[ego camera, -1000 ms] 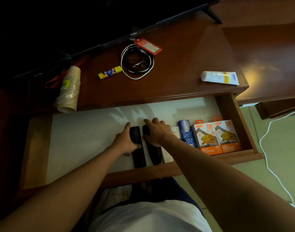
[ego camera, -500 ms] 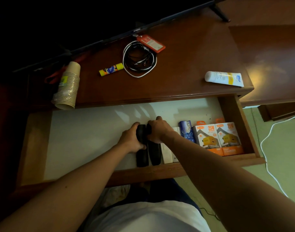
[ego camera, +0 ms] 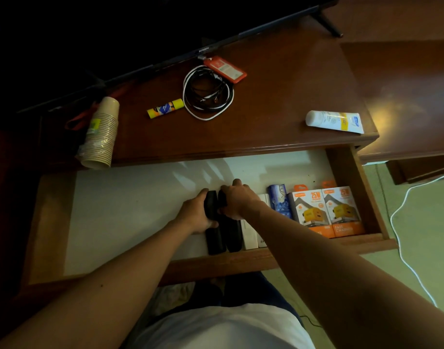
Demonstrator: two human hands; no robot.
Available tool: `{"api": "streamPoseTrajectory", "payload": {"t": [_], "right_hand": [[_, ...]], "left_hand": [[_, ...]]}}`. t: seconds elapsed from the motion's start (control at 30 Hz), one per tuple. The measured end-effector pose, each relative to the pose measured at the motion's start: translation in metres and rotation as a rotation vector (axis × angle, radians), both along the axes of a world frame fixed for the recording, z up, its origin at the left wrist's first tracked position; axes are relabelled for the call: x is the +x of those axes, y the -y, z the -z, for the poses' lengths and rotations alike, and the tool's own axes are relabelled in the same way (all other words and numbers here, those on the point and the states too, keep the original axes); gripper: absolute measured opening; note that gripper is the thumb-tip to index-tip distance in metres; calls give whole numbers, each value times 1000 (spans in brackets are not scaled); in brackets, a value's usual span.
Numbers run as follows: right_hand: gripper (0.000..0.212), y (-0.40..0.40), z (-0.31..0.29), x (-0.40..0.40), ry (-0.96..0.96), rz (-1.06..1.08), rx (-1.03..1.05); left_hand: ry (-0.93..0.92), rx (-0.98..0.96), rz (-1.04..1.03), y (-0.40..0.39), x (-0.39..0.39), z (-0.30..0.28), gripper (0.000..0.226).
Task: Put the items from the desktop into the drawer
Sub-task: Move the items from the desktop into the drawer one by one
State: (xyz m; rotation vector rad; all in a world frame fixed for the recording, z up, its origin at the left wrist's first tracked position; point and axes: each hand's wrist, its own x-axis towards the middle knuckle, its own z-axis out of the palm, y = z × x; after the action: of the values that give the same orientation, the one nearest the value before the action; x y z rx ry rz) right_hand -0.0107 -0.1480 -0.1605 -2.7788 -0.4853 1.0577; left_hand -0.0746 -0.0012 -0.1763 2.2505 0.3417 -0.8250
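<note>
The drawer [ego camera: 130, 212] is pulled open, with a white floor. Two long black remotes lie side by side in it near the front wall. My left hand [ego camera: 195, 215] grips the left remote [ego camera: 214, 239]. My right hand [ego camera: 238, 201] grips the right remote [ego camera: 232, 238]. To their right in the drawer are white boxes [ego camera: 251, 238], a blue can [ego camera: 278, 200] and two orange charger boxes [ego camera: 326, 212]. On the desktop [ego camera: 266, 117] lie a glue stick [ego camera: 165, 108], a coil of cables [ego camera: 208, 96], an orange card holder [ego camera: 224, 68], a white tube [ego camera: 334, 121] and a stack of paper cups [ego camera: 101, 133].
A TV [ego camera: 140, 34] stands at the back of the desk, its foot [ego camera: 330, 23] at the right. The left half of the drawer has bare white floor. A white cable [ego camera: 402, 222] runs over the green floor on the right.
Both hands have closed around the two remotes and pushed them together, side by side. The view has shifted slightly.
</note>
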Motion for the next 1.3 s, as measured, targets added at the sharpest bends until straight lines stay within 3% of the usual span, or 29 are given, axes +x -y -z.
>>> {"api": "streamPoseTrajectory", "payload": {"t": [0.33, 0.47, 0.67, 0.77, 0.87, 0.97, 1.07, 1.1, 1.17, 1.3], "right_hand": [[75, 0, 0, -18, 71, 19, -40], [81, 1, -5, -26, 88, 55, -17], [48, -8, -18, -36, 218, 110, 53], [45, -17, -32, -30, 266, 80, 121], [37, -37, -54, -19, 355, 112, 319], [12, -69, -76, -2, 491, 145, 521], [6, -98, -96, 21, 559, 106, 589], [7, -106, -100, 30, 574, 72, 579], [33, -120, -106, 47, 602, -41, 445], [66, -147, -113, 73, 599, -188, 202]], "left_hand": [[-57, 142, 100, -3, -3, -1, 116], [10, 160, 90, -10, -7, -4, 102], [114, 116, 20, -24, -16, -16, 60], [182, 114, -5, -28, -16, -27, 56], [327, 92, -91, -37, -7, -47, 50], [514, 104, -239, -55, 11, -79, 39], [707, 171, -324, -82, 28, -112, 31], [763, 212, -341, -92, 34, -120, 30], [814, 332, -379, -113, 43, -130, 30], [646, 614, -441, -151, 54, -133, 49]]}}
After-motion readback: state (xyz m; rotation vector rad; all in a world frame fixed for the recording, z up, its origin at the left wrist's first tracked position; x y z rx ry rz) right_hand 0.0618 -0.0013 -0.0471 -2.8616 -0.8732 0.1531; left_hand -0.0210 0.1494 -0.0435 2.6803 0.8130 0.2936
